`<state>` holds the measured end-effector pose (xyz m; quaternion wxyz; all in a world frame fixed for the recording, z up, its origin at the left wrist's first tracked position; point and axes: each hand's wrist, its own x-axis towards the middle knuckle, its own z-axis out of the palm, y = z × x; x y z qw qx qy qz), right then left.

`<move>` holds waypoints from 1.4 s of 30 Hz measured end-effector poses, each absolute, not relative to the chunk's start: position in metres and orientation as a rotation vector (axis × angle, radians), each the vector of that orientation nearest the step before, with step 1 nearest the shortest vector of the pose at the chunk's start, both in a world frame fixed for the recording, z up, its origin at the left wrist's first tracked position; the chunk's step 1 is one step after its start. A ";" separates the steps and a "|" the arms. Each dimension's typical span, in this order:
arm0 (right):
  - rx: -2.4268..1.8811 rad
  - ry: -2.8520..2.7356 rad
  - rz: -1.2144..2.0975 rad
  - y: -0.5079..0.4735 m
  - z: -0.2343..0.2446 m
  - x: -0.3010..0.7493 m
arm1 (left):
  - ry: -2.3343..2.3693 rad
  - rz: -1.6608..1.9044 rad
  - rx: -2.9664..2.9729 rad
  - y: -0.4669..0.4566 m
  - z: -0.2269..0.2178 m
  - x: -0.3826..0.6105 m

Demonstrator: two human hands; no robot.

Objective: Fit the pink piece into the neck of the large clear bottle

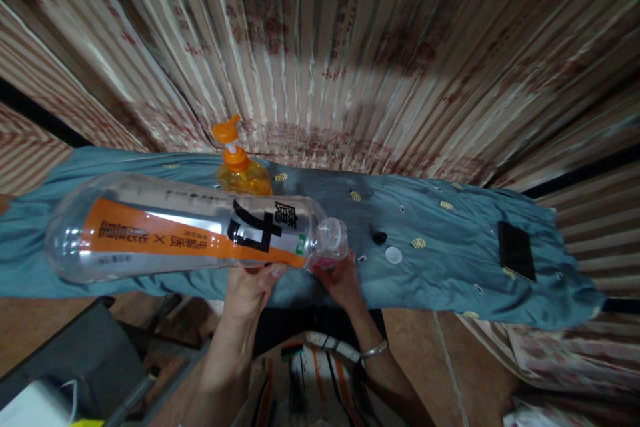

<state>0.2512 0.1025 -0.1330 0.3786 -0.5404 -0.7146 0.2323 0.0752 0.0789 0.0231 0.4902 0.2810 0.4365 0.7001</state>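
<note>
A big clear plastic bottle (165, 230) with an orange, grey and black label lies nearly level in the air, its neck pointing right. My left hand (255, 288) is closed around it from below, with most of the fingers hidden behind the bottle. Beside the bottle's mouth, my right hand (343, 280) grips a small pinkish, see-through container (327, 261), largely covered by the bottle neck and fingers. The contact between mouth and container is too unclear to make out. Behind the bottle stands a pump bottle (245, 173) with an orange top and yellow-orange liquid.
A teal patterned cloth (450, 260) covers the long narrow table. To the right of my hands lie a small black cap (379, 238) and a white disc (393, 254). A dark flat device (517, 250) rests farther right. Pleated curtains (320, 47) hang behind; a grey chair (75, 353) is at lower left.
</note>
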 end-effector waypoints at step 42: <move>-1.380 -1.830 0.612 0.103 -0.134 0.252 | 1.065 1.761 0.618 0.081 0.032 0.079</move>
